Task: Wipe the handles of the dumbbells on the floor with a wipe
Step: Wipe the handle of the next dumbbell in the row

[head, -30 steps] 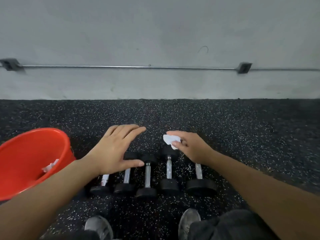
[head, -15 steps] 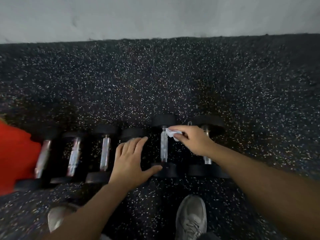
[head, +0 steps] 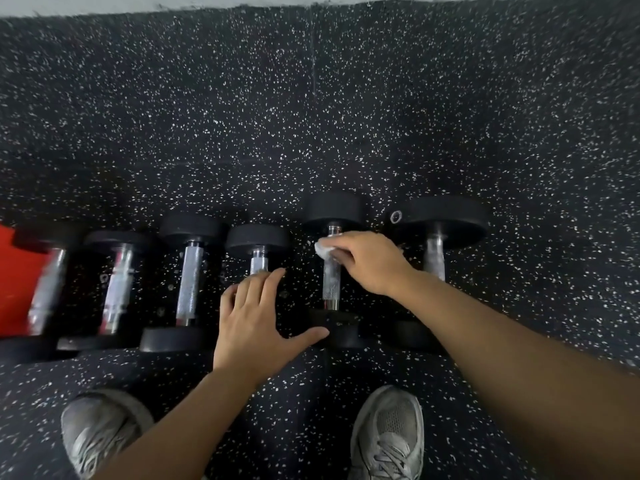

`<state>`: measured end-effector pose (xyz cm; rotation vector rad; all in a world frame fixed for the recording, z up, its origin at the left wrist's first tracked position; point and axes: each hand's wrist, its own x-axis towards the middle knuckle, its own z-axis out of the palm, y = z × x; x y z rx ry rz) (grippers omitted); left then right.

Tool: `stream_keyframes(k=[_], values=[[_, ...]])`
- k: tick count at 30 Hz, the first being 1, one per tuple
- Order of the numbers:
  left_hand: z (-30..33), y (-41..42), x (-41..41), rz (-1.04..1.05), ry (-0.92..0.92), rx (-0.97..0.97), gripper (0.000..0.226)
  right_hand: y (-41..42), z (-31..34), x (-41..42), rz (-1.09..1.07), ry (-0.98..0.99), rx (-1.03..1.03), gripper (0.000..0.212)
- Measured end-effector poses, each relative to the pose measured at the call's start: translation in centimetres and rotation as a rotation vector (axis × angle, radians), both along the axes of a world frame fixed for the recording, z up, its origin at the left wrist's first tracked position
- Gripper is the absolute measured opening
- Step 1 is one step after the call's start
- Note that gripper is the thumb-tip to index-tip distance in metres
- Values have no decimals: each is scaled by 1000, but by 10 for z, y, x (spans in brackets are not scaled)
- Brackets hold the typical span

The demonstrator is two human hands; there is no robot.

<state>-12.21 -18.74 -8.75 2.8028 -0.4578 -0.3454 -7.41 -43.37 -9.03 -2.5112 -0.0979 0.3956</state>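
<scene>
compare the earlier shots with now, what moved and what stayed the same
The right hand, pinching the crumpled white wipe, came down from above the row onto the far end of the fifth chrome dumbbell handle. The open left hand shifted rightward to hover over the fourth black-ended dumbbell. The view tilted down. The six dumbbells, the red bucket and the grip on the wipe are unchanged.

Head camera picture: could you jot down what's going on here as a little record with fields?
Setting: black speckled floor, grey wall edge at top
Dumbbells: six in a row, metal handles, black ends
Right hand: presses a white wipe on the far end of the second dumbbell from the right
Left hand: open, fingers spread, over the fourth dumbbell from the left; contact cannot be told
Far left: part of an orange bucket
Bottom: two grey shoes
</scene>
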Motion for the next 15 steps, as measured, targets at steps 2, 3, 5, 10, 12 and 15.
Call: stream_keyframes(k=[2, 3, 5, 10, 12, 15], values=[[-1, -3, 0, -2, -3, 6, 120, -2, 3, -8, 99, 55, -21, 34], [-1, -4, 0, -4, -2, 15, 120, -3, 5, -13, 161, 102, -31, 33], [-2, -7, 0, -7, 4, 34, 121, -4, 10, -22, 305, 216, -51, 33], [-1, -11, -1, -8, 15, 45, 121, -12, 8, -20, 103, 136, 89, 37], [0, -10, 0, -7, 18, 51, 121, -15, 4, -12, -76, -3, 107, 38], [1, -7, 0, -12, 16, 61, 120, -7, 2, -7, -67, -42, 31, 37]])
